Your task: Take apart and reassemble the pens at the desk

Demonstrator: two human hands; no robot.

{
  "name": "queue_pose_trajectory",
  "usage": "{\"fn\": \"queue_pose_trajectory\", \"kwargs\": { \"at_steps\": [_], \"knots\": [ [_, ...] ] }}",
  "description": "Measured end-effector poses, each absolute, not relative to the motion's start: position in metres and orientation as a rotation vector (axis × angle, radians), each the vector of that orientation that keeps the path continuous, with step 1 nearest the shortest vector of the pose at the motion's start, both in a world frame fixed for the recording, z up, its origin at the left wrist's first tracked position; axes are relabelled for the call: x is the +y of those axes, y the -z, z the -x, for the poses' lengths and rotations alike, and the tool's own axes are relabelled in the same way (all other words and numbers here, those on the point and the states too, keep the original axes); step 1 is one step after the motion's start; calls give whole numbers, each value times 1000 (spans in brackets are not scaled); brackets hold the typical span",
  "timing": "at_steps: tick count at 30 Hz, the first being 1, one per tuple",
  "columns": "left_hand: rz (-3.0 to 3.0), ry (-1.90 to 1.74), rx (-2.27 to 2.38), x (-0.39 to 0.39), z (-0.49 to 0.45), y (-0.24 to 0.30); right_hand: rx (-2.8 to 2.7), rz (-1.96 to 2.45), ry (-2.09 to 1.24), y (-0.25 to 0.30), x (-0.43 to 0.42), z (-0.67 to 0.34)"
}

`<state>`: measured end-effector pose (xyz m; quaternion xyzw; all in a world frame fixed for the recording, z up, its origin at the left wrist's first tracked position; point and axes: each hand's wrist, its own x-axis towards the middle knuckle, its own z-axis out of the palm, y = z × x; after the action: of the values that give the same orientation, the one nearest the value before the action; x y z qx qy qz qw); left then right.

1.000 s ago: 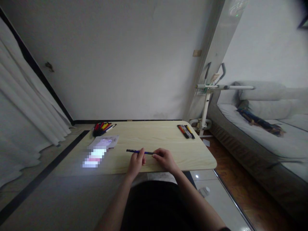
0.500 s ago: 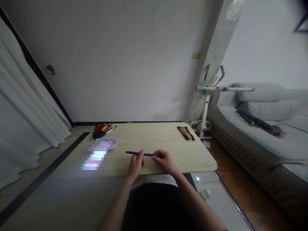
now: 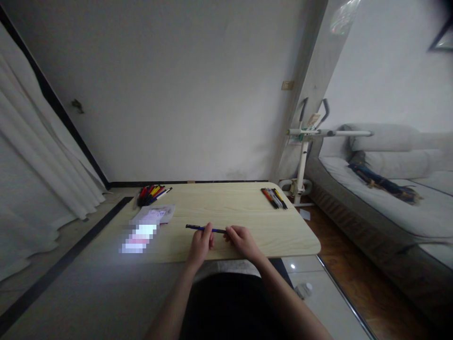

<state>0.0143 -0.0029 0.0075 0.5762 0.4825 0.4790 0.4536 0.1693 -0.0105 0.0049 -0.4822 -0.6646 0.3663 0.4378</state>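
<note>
Both my hands hold one dark blue pen crosswise above the near part of the light wooden table. My left hand is closed around its middle, thumb on top. At the pen's right end my right hand is closed, its fingers hiding the tip. The pen's black end sticks out to the left of my left hand.
A heap of coloured pens lies at the table's far left, beside a paper packet and a blurred bright screen. Several pens lie side by side at the far right. A bottle is on the floor.
My right fingers have closed further over the pen's right end, with the thumb now along it. My left hand keeps its hold; the view has shifted slightly.
</note>
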Motion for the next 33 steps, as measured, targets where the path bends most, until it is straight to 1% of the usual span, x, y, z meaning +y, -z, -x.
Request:
{"fn": "queue_pose_trajectory", "kwargs": {
  "at_steps": [10,33],
  "knots": [
    [-1444,-1171,1175,-3,-14,-8,-1684,1235,-825,-5,-11,-169],
    [-1471,-1149,1175,-2,-13,-9,-1684,1245,-807,-8,-12,-171]
  ]
}}
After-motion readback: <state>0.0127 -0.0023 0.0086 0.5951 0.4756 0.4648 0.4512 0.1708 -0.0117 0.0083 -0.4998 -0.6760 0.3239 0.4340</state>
